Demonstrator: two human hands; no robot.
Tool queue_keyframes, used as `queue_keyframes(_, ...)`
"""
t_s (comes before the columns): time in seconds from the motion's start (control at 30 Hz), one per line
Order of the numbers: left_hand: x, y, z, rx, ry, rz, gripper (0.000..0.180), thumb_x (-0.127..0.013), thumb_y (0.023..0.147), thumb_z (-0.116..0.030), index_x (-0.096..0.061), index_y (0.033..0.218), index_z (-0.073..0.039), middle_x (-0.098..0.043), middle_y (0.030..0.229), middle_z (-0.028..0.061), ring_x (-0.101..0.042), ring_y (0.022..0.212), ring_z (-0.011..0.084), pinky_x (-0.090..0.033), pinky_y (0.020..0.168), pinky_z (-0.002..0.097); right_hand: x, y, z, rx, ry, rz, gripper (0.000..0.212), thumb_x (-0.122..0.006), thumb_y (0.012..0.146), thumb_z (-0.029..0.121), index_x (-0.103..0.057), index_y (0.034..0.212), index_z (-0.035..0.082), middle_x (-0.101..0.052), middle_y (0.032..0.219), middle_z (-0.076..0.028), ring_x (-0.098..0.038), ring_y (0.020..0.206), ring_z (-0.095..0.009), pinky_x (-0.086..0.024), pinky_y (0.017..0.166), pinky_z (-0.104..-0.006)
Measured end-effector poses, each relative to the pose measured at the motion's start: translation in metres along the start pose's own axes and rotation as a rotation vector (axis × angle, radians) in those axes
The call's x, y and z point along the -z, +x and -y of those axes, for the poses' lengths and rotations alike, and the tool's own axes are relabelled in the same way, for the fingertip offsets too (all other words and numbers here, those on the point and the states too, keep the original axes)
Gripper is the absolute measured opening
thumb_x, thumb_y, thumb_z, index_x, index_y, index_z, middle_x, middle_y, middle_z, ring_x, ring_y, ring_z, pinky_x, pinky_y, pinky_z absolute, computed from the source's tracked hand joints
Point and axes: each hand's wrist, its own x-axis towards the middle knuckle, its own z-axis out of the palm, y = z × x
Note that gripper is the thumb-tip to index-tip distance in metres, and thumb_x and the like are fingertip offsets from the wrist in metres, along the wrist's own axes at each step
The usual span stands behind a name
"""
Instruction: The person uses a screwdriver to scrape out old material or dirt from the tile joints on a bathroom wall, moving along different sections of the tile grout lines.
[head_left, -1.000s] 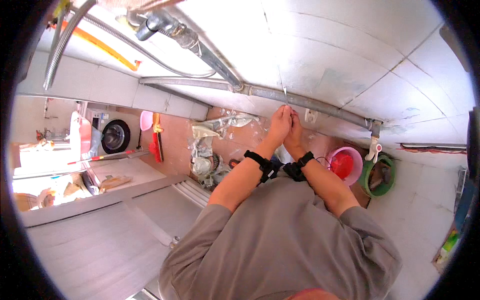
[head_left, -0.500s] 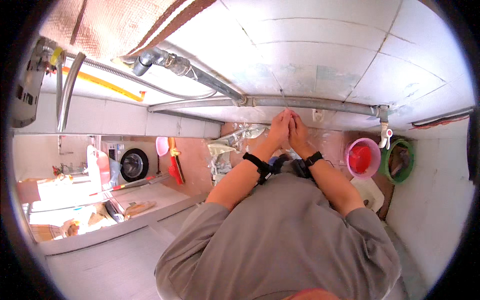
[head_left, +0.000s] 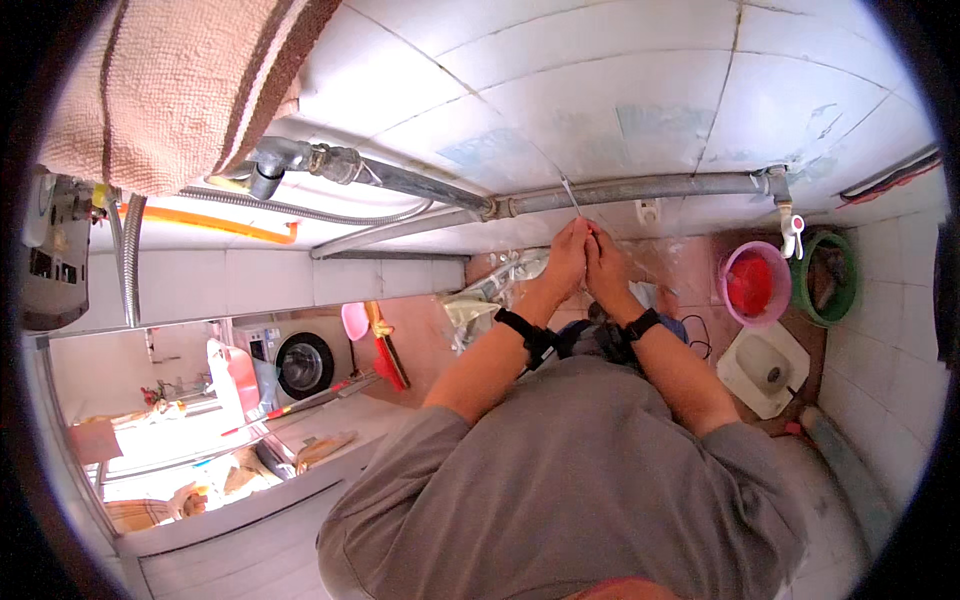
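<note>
My left hand [head_left: 567, 256] and my right hand [head_left: 606, 262] are pressed together in front of me, fingers closed round a slim screwdriver [head_left: 571, 196]. Its thin metal shaft sticks out past my fingertips toward the tiled wall, and a bit of red shows at my right fingers. Most of the handle is hidden by the hands. The shaft's tip overlaps the grey pipe [head_left: 640, 190] along the wall; whether it touches pipe or wall I cannot tell. Dark bands circle both of my wrists.
A white tap [head_left: 792, 236] ends the pipe at right, above a pink basin [head_left: 732, 300] and green bucket [head_left: 842, 300]. Below them is a squat toilet [head_left: 750, 372]. Clear plastic wrapping [head_left: 490, 290] lies left of my arms. A striped towel [head_left: 190, 90] hangs upper left.
My view has shifted, so the wall, towel and buckets sit differently in the picture. Both hands stay together on the screwdriver, and more of its shaft shows now.
</note>
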Motion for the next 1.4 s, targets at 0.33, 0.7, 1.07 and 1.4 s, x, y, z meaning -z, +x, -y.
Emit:
queue_keyframes(0.33, 0.007, 0.003, 0.012, -0.002, -0.032, 0.038, 0.031, -0.039, 0.102, -0.029, -0.056, 0.099, -0.003, -0.057, 0.089, 0.0051, -0.052, 0.082, 0.015, -0.045, 0.077, 0.0285, 0.007, -0.001, 0.002, 0.003, -0.096, 0.036, 0.035, -0.044, 0.098, 0.026, -0.058, 0.12, 0.004, -0.063, 0.111, -0.022, -0.061, 0.097, -0.041, -0.049, 0.084, -0.0451)
queue_keyframes(0.7, -0.002, 0.003, -0.026, -0.251, 0.274, -0.034, 0.037, -0.036, 0.103, -0.032, -0.057, 0.093, -0.003, -0.054, 0.079, 0.0021, -0.049, 0.072, 0.0105, -0.043, 0.068, 0.0265, 0.009, 0.02, 0.016, 0.132, 0.049, -0.001, 0.031, -0.044, 0.098, 0.025, -0.057, 0.119, 0.006, -0.062, 0.11, -0.021, -0.061, 0.097, -0.041, -0.049, 0.083, -0.0426)
queue_keyframes(1.07, -0.003, -0.004, -0.022, -0.073, 0.172, 0.011, 0.035, -0.039, 0.103, -0.035, -0.057, 0.098, -0.006, -0.054, 0.079, -0.0004, -0.05, 0.073, 0.0088, -0.044, 0.066, 0.0245, 0.02, 0.013, 0.01, -0.055, 0.078, 0.219, 0.035, -0.045, 0.098, 0.027, -0.055, 0.122, 0.003, -0.063, 0.108, -0.022, -0.062, 0.096, -0.04, -0.048, 0.083, -0.0445)
queue_keyframes(1.4, -0.01, -0.011, -0.055, -0.208, 0.307, -0.054, 0.038, -0.036, 0.103, -0.032, -0.058, 0.092, -0.002, -0.055, 0.081, 0.0032, -0.049, 0.075, 0.0111, -0.042, 0.069, 0.0259, 0.012, 0.016, 0.04, 0.035, 0.028, 0.074, 0.034, -0.044, 0.098, 0.027, -0.053, 0.123, 0.006, -0.061, 0.114, -0.022, -0.059, 0.098, -0.044, -0.047, 0.086, -0.0465)
